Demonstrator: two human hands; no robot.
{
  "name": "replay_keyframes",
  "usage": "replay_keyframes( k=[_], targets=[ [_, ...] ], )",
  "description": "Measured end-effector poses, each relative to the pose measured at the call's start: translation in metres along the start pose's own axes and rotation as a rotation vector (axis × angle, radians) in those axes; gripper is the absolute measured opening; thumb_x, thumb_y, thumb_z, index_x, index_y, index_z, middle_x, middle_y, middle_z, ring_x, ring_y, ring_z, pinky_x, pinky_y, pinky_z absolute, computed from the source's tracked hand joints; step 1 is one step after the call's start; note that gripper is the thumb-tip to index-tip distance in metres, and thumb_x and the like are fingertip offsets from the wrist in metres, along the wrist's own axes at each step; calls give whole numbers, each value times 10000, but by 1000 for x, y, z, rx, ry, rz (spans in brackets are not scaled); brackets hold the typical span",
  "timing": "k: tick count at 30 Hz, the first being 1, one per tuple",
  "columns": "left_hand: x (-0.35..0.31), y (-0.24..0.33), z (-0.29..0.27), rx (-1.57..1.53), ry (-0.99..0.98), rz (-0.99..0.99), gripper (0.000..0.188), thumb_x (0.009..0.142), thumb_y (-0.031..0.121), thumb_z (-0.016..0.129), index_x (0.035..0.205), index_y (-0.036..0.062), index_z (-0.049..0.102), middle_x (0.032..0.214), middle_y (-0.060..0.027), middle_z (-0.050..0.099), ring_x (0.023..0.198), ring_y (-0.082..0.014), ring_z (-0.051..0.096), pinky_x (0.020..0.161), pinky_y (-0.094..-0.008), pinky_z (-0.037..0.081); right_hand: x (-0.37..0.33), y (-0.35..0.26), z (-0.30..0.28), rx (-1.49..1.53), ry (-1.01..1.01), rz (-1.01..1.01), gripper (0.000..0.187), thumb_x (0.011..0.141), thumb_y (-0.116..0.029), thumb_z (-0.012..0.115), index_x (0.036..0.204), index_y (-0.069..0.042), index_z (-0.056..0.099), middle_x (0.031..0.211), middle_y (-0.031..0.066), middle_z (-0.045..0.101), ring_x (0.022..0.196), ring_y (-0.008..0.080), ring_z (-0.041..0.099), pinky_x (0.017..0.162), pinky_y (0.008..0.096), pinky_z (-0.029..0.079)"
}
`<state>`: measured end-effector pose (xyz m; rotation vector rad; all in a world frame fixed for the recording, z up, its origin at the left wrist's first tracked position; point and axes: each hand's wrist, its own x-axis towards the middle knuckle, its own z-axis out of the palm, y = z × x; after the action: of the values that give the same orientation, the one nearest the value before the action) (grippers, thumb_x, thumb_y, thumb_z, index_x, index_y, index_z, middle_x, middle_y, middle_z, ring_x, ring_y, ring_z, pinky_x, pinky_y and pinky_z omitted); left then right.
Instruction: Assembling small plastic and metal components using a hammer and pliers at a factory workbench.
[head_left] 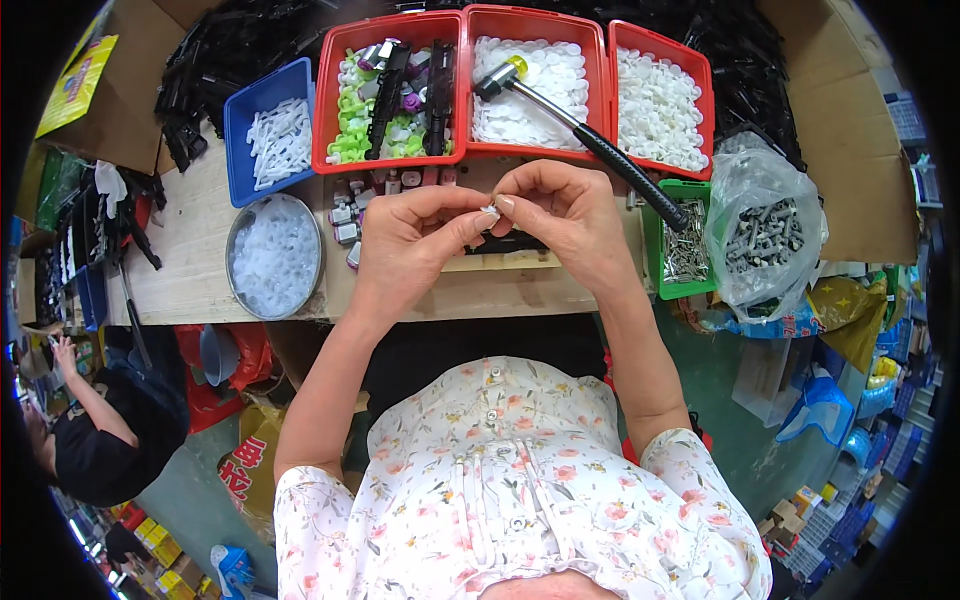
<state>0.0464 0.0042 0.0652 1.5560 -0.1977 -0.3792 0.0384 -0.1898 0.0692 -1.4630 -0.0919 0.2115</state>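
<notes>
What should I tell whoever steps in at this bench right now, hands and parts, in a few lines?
Left hand and right hand: both raised over the wooden bench, fingertips pinching one small white part between them.
Stock: red bins of white caps, a middle bin with the hammer lying across it, a mixed bin of green and black pieces, a blue bin, a round tin of clear parts, a green tray of metal pins.
Done: a few small grey pieces sit by the left hand; whether they are finished I cannot tell.
Left: the pinched part is not yet set down.
</notes>
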Motion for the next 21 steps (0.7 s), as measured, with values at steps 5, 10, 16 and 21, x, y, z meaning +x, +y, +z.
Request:
replay_keyframes(
  k=[5, 10, 16, 21],
  targets=[
    [-6, -10, 1, -235, 50, 20, 171, 920, 47, 690, 1068, -34, 715, 879, -74, 738, 789, -93, 691, 686, -201, 555, -12, 1, 14, -3, 101, -109, 127, 896, -14, 673, 996, 63, 664, 917, 87, 695, 839, 137, 692, 752, 272, 567],
    [-12, -23, 6, -322, 82, 66, 178, 913, 25, 691, 1076, -44, 707, 922, -98, 730, 800, -114, 693, 724, -226, 579, -23, 4, 16, -512, 131, -417, 176, 808, 62, 712, 978, 31, 678, 915, 104, 693, 824, 189, 686, 738, 289, 535],
    [-19, -21, 14, -286, 79, 96, 223, 876, 0, 722, 1094, -45, 703, 950, -98, 712, 860, -124, 685, 768, -239, 581, -27, 13, 13, -747, 173, -601, 166, 764, 73, 715, 913, 16, 668, 893, 120, 678, 784, 258, 669, 682, 323, 515],
    [-20, -23, 10, 24, 43, 178, 297, 810, 5, 782, 1097, -27, 713, 958, -71, 701, 843, -116, 648, 735, -227, 524, -32, 19, 10, -754, 125, -598, 167, 771, 55, 712, 923, -3, 674, 894, 110, 669, 776, 258, 657, 677, 335, 497]
  ],
)
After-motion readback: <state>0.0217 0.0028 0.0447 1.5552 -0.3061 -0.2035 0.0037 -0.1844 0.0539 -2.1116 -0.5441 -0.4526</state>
